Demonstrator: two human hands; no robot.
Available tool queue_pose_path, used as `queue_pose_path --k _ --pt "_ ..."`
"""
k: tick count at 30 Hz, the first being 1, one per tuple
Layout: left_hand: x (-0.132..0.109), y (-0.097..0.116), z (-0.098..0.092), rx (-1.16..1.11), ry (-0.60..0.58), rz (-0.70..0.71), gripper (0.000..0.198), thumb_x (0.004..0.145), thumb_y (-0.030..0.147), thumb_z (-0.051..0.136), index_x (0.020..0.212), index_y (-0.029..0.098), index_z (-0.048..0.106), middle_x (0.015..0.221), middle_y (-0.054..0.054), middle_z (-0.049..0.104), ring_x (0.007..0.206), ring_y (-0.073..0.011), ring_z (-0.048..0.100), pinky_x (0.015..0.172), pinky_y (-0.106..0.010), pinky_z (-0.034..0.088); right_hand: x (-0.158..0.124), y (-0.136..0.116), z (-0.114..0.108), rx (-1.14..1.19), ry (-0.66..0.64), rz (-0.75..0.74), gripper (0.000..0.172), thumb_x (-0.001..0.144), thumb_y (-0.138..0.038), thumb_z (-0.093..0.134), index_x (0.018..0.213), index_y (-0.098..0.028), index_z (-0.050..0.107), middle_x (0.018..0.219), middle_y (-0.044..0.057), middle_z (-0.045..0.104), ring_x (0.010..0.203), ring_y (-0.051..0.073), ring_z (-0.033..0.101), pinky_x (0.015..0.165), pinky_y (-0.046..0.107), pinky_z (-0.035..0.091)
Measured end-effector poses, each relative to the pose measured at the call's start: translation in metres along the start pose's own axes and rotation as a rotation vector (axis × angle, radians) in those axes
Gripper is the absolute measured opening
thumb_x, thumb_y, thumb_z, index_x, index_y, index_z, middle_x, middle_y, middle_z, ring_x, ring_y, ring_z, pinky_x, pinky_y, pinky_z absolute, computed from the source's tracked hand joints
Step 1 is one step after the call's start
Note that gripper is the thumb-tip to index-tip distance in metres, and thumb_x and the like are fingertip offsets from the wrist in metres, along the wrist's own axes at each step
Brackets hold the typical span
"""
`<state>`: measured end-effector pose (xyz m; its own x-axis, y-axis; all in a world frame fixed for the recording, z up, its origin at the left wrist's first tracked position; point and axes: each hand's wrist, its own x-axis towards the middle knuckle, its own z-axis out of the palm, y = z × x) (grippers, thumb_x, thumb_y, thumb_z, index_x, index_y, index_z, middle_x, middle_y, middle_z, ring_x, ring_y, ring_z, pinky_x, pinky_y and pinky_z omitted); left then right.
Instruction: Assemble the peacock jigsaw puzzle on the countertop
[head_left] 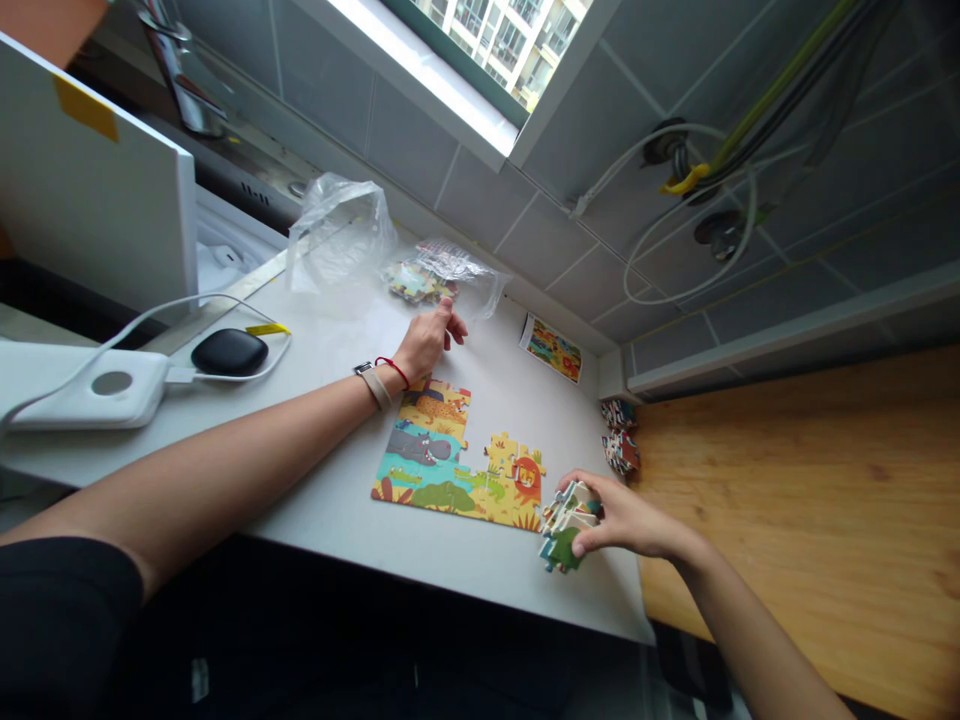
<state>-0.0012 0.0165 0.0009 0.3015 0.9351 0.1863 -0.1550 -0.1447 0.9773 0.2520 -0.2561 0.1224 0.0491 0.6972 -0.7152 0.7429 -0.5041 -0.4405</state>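
Note:
My right hand grips a stack of jigsaw puzzle pieces, a green one facing out, just right of the partly joined puzzle. That puzzle lies flat, showing a hippo, a leopard, crocodiles and a lion, with a gap in its upper right. My left hand hovers or rests above the puzzle's top edge, its fingers loosely curled and thumb apart, with nothing visible in them. Just beyond its fingertips lies a clear plastic bag with more puzzle pieces. Whether the hand touches the bag, I cannot tell.
A small picture card lies near the wall. Two stacks of pieces stand at the table's right edge, beside a wooden surface. Another crumpled plastic bag, a black case and a white charger with cable are left.

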Motion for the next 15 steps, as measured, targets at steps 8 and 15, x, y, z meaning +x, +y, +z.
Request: queue_pose_path --k 8,15 --pt "0.0 0.002 0.0 -0.01 0.003 0.01 0.09 0.097 0.088 0.019 0.069 0.019 0.069 0.066 -0.009 0.069 0.053 -0.0148 0.055 0.056 -0.031 0.043 0.038 -0.03 0.017 -0.147 0.082 -0.077 0.131 0.051 -0.047 0.101 0.163 -0.021 0.039 0.166 0.02 0.044 0.152 0.041 0.042 0.126 0.051 0.033" --pt "0.0 0.002 0.0 -0.007 -0.003 0.004 0.09 0.098 0.087 0.018 0.069 0.019 0.068 0.066 -0.009 0.07 0.054 -0.0145 0.056 0.057 -0.031 0.044 0.052 -0.037 0.01 -0.378 0.039 0.012 0.119 0.051 -0.043 0.102 0.153 -0.027 0.044 0.144 0.015 0.054 0.132 0.038 0.057 0.109 0.048 0.047"
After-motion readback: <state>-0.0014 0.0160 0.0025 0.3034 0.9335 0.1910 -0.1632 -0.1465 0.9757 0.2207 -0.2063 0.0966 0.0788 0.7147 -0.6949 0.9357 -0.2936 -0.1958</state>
